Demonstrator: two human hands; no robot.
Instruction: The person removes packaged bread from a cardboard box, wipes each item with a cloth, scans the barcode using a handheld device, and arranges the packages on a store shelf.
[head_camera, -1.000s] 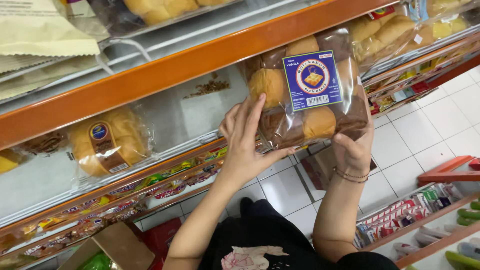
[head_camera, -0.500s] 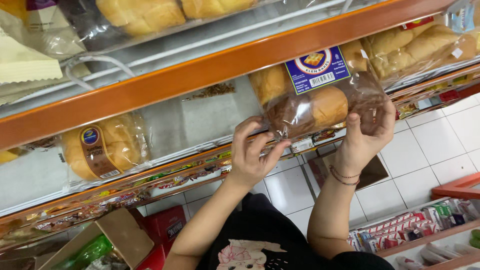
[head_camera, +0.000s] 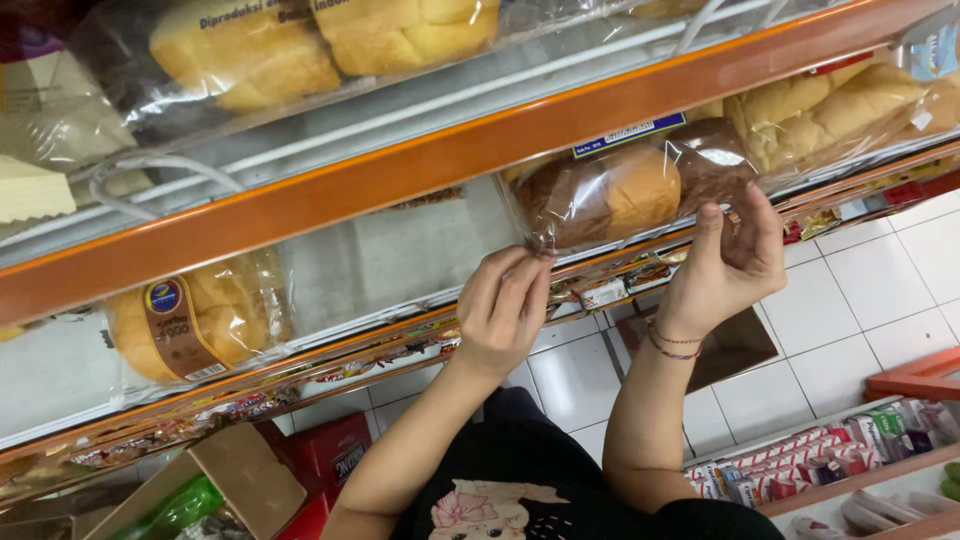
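Left hand (head_camera: 503, 315): grip pinched on the clear plastic bag of brown-and-tan buns (head_camera: 630, 190), left corner.
Right hand (head_camera: 728, 262): grip half-curled under bag's right end.
Bag: overhangs the orange metal shelf (head_camera: 400, 175) edge; free space beneath.

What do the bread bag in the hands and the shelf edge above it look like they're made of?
Bread bag: thin clear plastic film, glossy; it glints and crinkles where the left hand pinches it. Shelf edge: probably painted metal, smooth orange with a dull sheen.

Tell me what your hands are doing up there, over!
Left hand pinching the bread bag at its corner. Right hand on the bag's other end. Bag sits on the orange shelf. Nothing in the way.
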